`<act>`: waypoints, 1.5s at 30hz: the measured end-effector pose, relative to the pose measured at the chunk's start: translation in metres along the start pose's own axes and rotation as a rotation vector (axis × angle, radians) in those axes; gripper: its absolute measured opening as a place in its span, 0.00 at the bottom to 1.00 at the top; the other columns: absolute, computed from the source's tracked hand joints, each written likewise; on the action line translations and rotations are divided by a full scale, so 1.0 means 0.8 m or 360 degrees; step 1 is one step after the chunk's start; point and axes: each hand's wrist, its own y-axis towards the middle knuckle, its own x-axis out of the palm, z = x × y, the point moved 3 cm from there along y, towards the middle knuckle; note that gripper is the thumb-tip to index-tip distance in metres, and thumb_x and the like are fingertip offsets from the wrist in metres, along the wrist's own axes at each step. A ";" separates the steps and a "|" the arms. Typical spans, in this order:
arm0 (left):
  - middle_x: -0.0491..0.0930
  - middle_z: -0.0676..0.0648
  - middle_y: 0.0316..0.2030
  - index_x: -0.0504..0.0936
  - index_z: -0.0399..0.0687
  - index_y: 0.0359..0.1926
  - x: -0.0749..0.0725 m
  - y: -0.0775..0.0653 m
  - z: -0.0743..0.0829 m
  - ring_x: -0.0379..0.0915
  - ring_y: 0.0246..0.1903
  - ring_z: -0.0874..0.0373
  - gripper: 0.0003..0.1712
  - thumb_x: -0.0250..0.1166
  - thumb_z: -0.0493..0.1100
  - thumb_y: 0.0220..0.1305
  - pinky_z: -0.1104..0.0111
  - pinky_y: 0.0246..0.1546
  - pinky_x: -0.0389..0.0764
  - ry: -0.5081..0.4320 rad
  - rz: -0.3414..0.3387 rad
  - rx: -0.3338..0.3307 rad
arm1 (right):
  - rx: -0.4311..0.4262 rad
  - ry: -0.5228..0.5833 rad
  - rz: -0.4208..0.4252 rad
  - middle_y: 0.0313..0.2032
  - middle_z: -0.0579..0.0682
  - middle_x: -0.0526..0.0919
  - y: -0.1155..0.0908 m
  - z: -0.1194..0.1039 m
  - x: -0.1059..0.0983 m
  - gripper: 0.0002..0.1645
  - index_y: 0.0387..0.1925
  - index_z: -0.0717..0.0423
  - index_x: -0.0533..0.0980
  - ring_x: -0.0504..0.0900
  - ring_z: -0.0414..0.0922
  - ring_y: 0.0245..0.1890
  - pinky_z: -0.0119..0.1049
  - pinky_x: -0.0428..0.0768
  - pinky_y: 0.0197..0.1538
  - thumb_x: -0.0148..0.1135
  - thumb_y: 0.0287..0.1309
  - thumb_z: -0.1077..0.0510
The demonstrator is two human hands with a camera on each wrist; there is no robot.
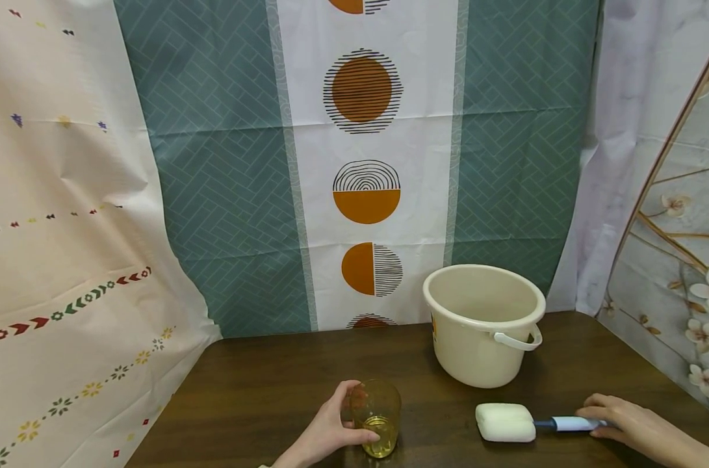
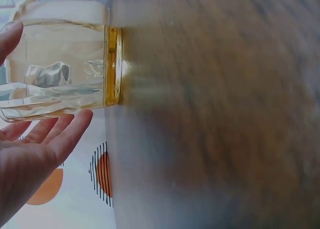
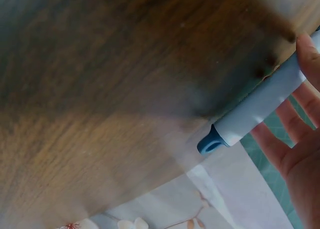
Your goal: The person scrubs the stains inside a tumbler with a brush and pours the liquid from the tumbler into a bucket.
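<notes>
A clear amber glass (image 1: 380,416) stands upright on the brown table, left of the bucket. My left hand (image 1: 329,426) is around its left side, thumb in front and fingers behind. In the left wrist view the fingers lie along the side of the glass (image 2: 65,64), the thumb near its rim. A sponge brush with a white sponge head (image 1: 505,422) lies on the table to the right. My right hand (image 1: 626,419) holds the end of its pale blue handle (image 3: 265,104). The right wrist view shows the thumb on one side of the handle, the fingers behind it.
A cream bucket (image 1: 485,351) with a white handle (image 1: 518,342) stands behind the sponge brush, near the table's back edge. Patterned cloths (image 1: 225,195) hang behind the table and at both sides. The wood-grain tabletop (image 1: 260,370) extends left of the glass.
</notes>
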 end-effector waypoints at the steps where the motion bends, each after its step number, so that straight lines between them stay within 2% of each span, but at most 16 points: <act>1: 0.67 0.44 0.50 0.59 0.43 0.59 0.000 0.000 0.000 0.65 0.49 0.45 0.41 0.72 0.40 0.48 0.59 0.36 0.74 -0.0001 0.0000 -0.0001 | -0.0003 -0.0013 0.0010 0.34 0.31 0.69 0.000 0.000 0.000 0.13 0.38 0.49 0.78 0.69 0.29 0.29 0.31 0.70 0.23 0.65 0.48 0.52; 5: 0.67 0.44 0.50 0.59 0.43 0.59 0.000 0.000 -0.001 0.65 0.49 0.45 0.41 0.72 0.41 0.48 0.59 0.35 0.74 0.0000 0.0002 0.0005 | -0.0018 -0.0114 0.0089 0.33 0.31 0.69 0.001 -0.003 0.000 0.12 0.36 0.49 0.76 0.69 0.29 0.28 0.32 0.69 0.23 0.67 0.46 0.56; 12: 0.67 0.42 0.50 0.59 0.41 0.59 0.000 -0.002 -0.001 0.65 0.48 0.44 0.41 0.72 0.40 0.47 0.62 0.34 0.74 -0.0017 0.0008 0.0017 | 0.0037 -0.0275 0.0192 0.31 0.29 0.69 0.002 -0.009 0.002 0.14 0.36 0.52 0.72 0.68 0.29 0.26 0.32 0.68 0.21 0.66 0.47 0.58; 19: 0.67 0.42 0.51 0.58 0.40 0.59 0.000 -0.002 -0.001 0.65 0.48 0.44 0.42 0.72 0.40 0.47 0.62 0.34 0.73 0.0000 0.0016 0.0029 | -0.0215 -0.0406 0.0406 0.31 0.33 0.71 0.009 -0.015 -0.001 0.21 0.36 0.53 0.73 0.71 0.32 0.26 0.31 0.67 0.20 0.71 0.36 0.63; 28: 0.67 0.42 0.51 0.58 0.40 0.59 -0.001 -0.003 -0.001 0.66 0.48 0.44 0.42 0.72 0.39 0.47 0.62 0.34 0.73 0.0005 0.0029 0.0048 | -0.0192 -0.0550 0.0513 0.30 0.33 0.71 0.024 -0.033 -0.023 0.25 0.36 0.51 0.74 0.72 0.33 0.26 0.33 0.67 0.20 0.72 0.28 0.64; 34: 0.67 0.41 0.51 0.58 0.40 0.59 -0.001 -0.003 -0.001 0.66 0.48 0.44 0.42 0.72 0.39 0.47 0.62 0.34 0.74 -0.0004 0.0026 0.0043 | -0.0200 -0.0530 0.0515 0.32 0.31 0.71 0.031 -0.046 -0.038 0.25 0.38 0.50 0.74 0.72 0.33 0.28 0.33 0.68 0.22 0.72 0.31 0.63; 37: 0.66 0.41 0.51 0.58 0.39 0.60 0.000 -0.003 -0.001 0.66 0.47 0.45 0.42 0.72 0.40 0.47 0.62 0.34 0.74 -0.0001 0.0022 0.0028 | -0.0221 -0.0540 0.0578 0.32 0.30 0.70 0.034 -0.053 -0.045 0.13 0.38 0.48 0.74 0.71 0.32 0.28 0.33 0.67 0.22 0.63 0.50 0.49; 39: 0.66 0.41 0.51 0.58 0.39 0.60 0.000 -0.002 0.000 0.65 0.48 0.45 0.42 0.72 0.40 0.47 0.62 0.34 0.74 -0.0002 0.0020 0.0024 | -0.0255 -0.0561 0.0646 0.31 0.29 0.68 0.038 -0.060 -0.051 0.17 0.38 0.47 0.74 0.69 0.31 0.27 0.30 0.66 0.23 0.48 0.60 0.41; 41: 0.67 0.41 0.50 0.58 0.38 0.59 0.000 -0.002 0.001 0.66 0.48 0.45 0.42 0.72 0.41 0.47 0.62 0.34 0.74 -0.0005 0.0020 0.0030 | -0.0312 -0.0591 0.0714 0.30 0.29 0.68 0.042 -0.066 -0.056 0.27 0.38 0.47 0.74 0.69 0.30 0.26 0.28 0.65 0.23 0.33 0.63 0.37; 42: 0.67 0.41 0.50 0.58 0.38 0.59 0.000 -0.002 0.001 0.66 0.48 0.45 0.42 0.72 0.41 0.47 0.62 0.34 0.74 -0.0006 0.0019 0.0033 | -0.0345 -0.0606 0.0743 0.30 0.29 0.68 0.044 -0.070 -0.059 0.29 0.37 0.47 0.75 0.68 0.30 0.26 0.27 0.65 0.24 0.30 0.63 0.37; 45: 0.67 0.41 0.49 0.58 0.37 0.58 0.002 -0.002 0.001 0.66 0.48 0.43 0.41 0.72 0.41 0.47 0.64 0.33 0.74 -0.0010 0.0015 0.0048 | -0.0402 -0.0625 0.0753 0.30 0.30 0.68 0.051 -0.080 -0.066 0.29 0.38 0.47 0.75 0.67 0.29 0.27 0.24 0.63 0.27 0.29 0.65 0.38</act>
